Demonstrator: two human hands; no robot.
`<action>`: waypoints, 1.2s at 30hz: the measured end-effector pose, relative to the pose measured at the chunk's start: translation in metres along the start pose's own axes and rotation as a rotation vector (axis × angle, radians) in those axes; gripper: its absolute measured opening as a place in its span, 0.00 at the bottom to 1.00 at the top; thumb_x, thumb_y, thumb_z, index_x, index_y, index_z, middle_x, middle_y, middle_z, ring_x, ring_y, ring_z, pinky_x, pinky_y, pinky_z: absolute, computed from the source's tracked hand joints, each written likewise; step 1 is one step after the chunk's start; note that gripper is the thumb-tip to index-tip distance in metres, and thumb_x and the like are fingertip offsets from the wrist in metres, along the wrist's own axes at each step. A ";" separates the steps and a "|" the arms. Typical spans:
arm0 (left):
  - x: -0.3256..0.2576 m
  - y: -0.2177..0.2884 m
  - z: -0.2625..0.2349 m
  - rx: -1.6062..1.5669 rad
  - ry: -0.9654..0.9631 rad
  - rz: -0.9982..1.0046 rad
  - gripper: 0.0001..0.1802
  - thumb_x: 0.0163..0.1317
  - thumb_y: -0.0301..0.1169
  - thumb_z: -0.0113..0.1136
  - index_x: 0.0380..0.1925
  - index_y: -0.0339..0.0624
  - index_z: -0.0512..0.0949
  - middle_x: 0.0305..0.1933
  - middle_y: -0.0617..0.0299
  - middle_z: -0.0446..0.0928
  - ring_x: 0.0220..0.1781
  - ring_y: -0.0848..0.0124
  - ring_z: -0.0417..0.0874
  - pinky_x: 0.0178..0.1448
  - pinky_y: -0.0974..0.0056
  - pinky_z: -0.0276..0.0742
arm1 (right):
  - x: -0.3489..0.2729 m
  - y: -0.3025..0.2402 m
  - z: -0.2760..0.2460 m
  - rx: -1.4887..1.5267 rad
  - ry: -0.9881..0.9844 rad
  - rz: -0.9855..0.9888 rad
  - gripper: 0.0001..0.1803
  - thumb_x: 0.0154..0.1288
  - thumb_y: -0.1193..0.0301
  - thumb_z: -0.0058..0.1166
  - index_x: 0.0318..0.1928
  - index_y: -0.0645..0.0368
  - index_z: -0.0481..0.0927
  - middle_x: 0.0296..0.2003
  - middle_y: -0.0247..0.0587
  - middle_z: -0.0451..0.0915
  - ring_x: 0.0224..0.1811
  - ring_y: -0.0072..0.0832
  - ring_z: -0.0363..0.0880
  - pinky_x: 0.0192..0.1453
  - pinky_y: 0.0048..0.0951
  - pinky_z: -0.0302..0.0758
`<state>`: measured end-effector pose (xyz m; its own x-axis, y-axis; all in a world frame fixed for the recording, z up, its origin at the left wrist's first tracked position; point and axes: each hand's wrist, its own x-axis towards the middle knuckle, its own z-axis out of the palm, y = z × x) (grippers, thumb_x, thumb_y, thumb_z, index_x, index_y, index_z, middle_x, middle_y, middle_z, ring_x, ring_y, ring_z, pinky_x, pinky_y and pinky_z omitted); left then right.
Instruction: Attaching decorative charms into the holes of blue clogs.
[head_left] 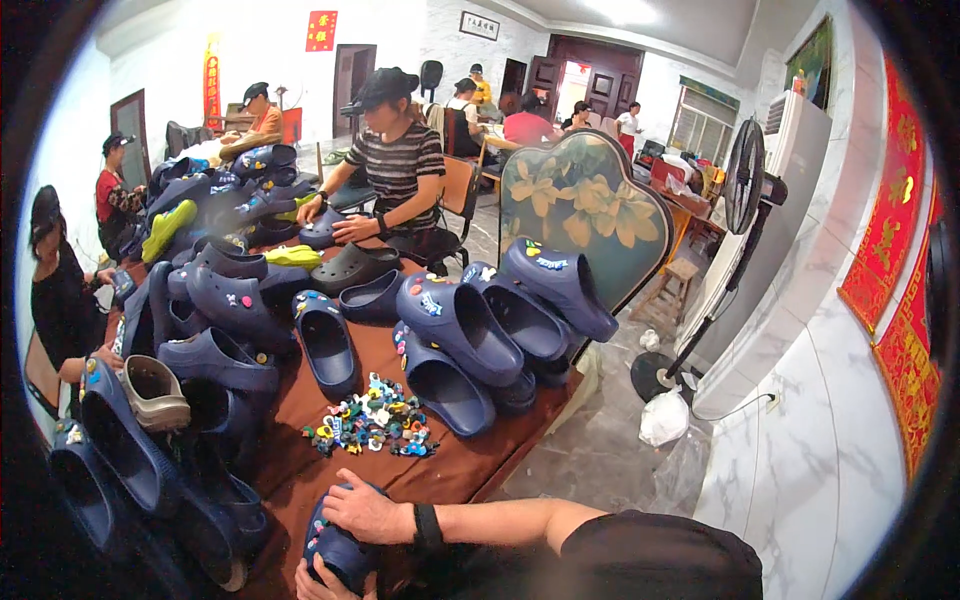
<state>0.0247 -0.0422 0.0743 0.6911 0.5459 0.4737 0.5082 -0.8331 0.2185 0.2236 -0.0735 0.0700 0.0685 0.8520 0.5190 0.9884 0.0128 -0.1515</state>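
Note:
A navy blue clog [342, 553] with small colourful charms along its left side is between my hands at the near edge of the table. My right hand [368, 512], a black band at its wrist, lies over the shoe's upper part with its fingers curled on it. From below, my left hand [335, 582] grips the lower end, thumb on top; part of it is cut off by the frame. Just beyond lies a pile of small colourful shoe charms [372, 418]. I cannot make out any charm in my fingers.
Decorated navy clogs [462, 325] are stacked right of the charms. More clogs heap up on the left, including a beige one [155, 393] and lime-green ones [168, 230]. Across the table a person in a striped top [398, 165] handles a clog. A standing fan [745, 180] is at right.

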 end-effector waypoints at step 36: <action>0.001 -0.005 0.002 -0.205 -0.034 -0.084 0.48 0.47 0.42 0.74 0.67 0.50 0.60 0.65 0.44 0.61 0.67 0.45 0.60 0.69 0.40 0.52 | 0.097 0.087 0.011 0.627 -1.255 0.326 0.36 0.45 0.61 0.73 0.53 0.63 0.72 0.46 0.45 0.77 0.50 0.36 0.75 0.53 0.36 0.72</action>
<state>0.0241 -0.0369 0.0716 0.6696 0.6139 0.4179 0.4522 -0.7834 0.4263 0.3143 0.0164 0.0979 -0.2130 0.7469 -0.6299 0.7085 -0.3259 -0.6260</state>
